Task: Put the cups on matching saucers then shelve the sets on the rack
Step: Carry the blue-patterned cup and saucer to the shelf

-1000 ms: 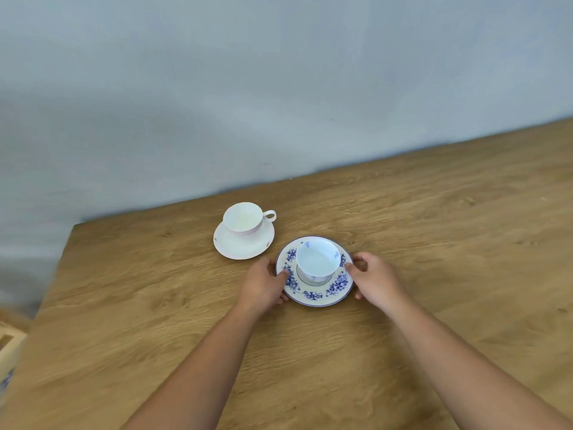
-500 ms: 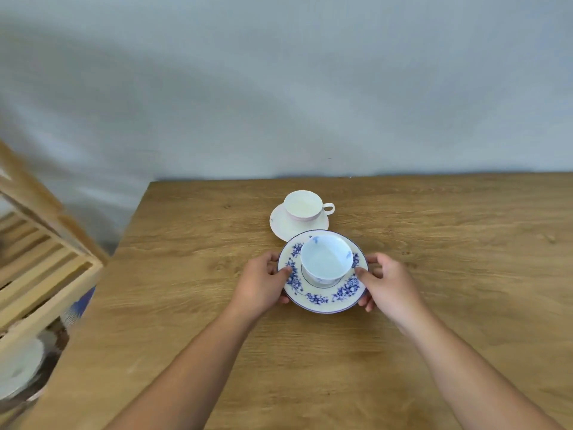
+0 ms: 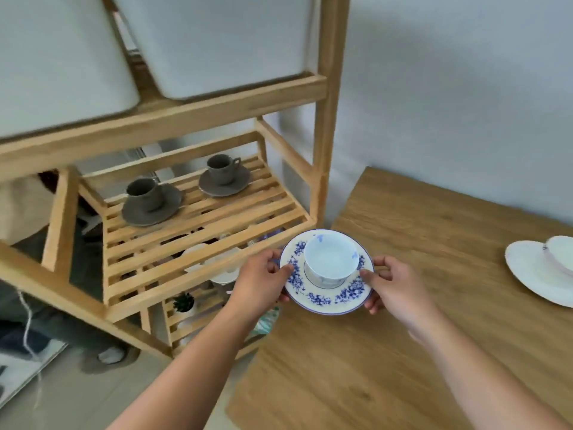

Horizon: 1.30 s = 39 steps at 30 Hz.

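A white cup (image 3: 331, 262) with blue marks stands on a blue-flowered saucer (image 3: 322, 297). I hold the set in the air over the table's left corner, beside the wooden rack (image 3: 198, 231). My left hand (image 3: 259, 279) grips the saucer's left rim and my right hand (image 3: 391, 283) grips its right rim. A plain white cup (image 3: 562, 254) on a white saucer (image 3: 533, 274) sits on the table (image 3: 418, 352) at the right edge of the view, partly cut off.
Two grey cup-and-saucer sets (image 3: 150, 201) (image 3: 224, 176) stand on the rack's slatted middle shelf. White dishes (image 3: 217, 262) and a small potted plant (image 3: 184, 302) show through the slats below. White bins (image 3: 214, 41) fill the upper shelf. A wall is behind.
The blue-flowered set has left the table and moved left toward the rack in both hands. My view has swung left, so the rack fills the left side and the white set sits far right.
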Each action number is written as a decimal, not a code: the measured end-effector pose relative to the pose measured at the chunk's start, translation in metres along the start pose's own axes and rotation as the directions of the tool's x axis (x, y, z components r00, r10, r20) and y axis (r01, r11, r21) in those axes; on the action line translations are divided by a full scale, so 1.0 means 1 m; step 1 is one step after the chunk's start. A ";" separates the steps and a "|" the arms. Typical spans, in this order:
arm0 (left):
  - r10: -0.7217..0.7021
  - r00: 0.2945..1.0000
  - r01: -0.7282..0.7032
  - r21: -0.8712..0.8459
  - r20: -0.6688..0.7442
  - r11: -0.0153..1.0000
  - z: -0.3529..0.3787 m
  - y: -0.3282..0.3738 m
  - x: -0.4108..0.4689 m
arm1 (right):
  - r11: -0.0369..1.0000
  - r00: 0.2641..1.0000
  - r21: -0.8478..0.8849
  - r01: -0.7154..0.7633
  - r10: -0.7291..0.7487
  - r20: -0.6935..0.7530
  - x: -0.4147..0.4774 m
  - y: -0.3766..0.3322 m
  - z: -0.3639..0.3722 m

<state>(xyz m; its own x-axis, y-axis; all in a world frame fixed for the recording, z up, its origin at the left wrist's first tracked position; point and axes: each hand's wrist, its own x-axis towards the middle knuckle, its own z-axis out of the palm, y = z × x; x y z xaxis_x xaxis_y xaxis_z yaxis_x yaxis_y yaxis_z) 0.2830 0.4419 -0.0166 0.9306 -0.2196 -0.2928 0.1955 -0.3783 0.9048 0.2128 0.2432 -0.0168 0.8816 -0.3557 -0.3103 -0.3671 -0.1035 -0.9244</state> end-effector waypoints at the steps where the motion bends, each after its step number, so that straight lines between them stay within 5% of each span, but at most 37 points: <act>1: -0.019 0.999 0.018 -0.006 -0.045 1.000 -0.021 -0.008 0.003 | 1.000 0.999 -0.008 0.004 -0.004 0.044 0.009 -0.006 0.023; 9: -0.150 0.934 0.140 -0.054 -0.324 0.989 -0.150 -0.071 0.035 | 0.979 0.955 -0.195 0.061 0.000 0.298 0.077 -0.034 0.185; 17: -0.246 0.818 0.244 -0.073 -0.520 0.967 -0.208 -0.125 0.074 | 0.920 0.916 -0.368 0.134 0.026 0.400 0.133 -0.042 0.294; 26: -0.306 0.676 0.336 -0.089 -0.670 0.938 -0.220 -0.148 0.094 | 0.905 0.921 -0.386 0.178 -0.015 0.389 0.153 -0.036 0.337; 39: -0.352 0.638 0.339 -0.161 -0.685 0.927 -0.222 -0.146 0.096 | 0.899 0.919 -0.387 0.203 -0.039 0.393 0.156 -0.035 0.343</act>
<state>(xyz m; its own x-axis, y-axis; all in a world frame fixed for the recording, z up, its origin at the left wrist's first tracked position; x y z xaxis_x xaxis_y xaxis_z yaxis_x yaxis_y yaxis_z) 0.4124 0.6755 -0.1081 0.7367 0.6091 -0.2938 0.5467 -0.2808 0.7888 0.4649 0.5099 -0.1092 0.9407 0.0426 -0.3367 -0.2657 -0.5246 -0.8088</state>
